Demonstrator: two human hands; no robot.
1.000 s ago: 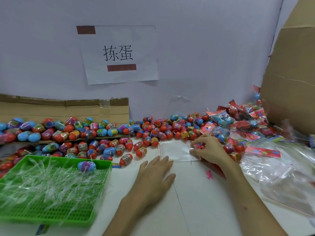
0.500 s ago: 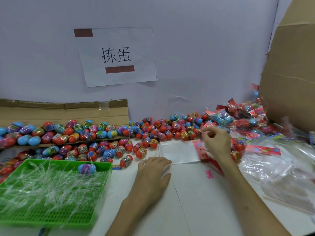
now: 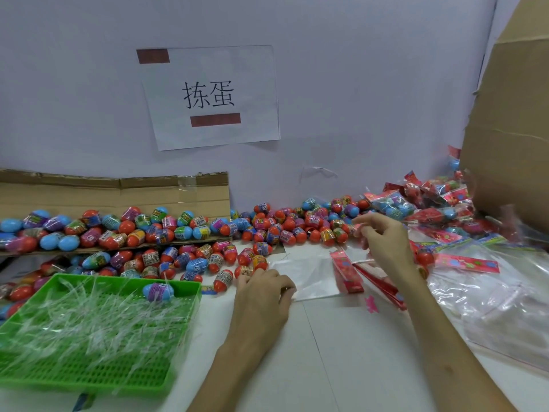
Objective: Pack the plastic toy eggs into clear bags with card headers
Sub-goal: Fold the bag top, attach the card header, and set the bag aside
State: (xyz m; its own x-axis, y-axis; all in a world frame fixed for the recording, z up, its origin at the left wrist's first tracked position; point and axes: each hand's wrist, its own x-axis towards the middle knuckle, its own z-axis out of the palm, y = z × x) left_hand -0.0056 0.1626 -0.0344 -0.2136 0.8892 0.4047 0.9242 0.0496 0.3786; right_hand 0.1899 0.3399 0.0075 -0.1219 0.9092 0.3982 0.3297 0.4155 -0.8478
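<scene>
Now: clear bag (image 3: pixel 309 275) flat mid-worktop, long axis left-right, red card header (image 3: pixel 346 272) rightward. Left hand (image 3: pixel 261 295) rests bent-fingered on its left corner. Right hand (image 3: pixel 384 242), curled and blurred, grip unclear, is nearer the toy eggs (image 3: pixel 297 227).

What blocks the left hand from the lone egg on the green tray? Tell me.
Probably nothing: the left hand lies just right of the green tray, and the egg sits exposed at its far corner.
</scene>
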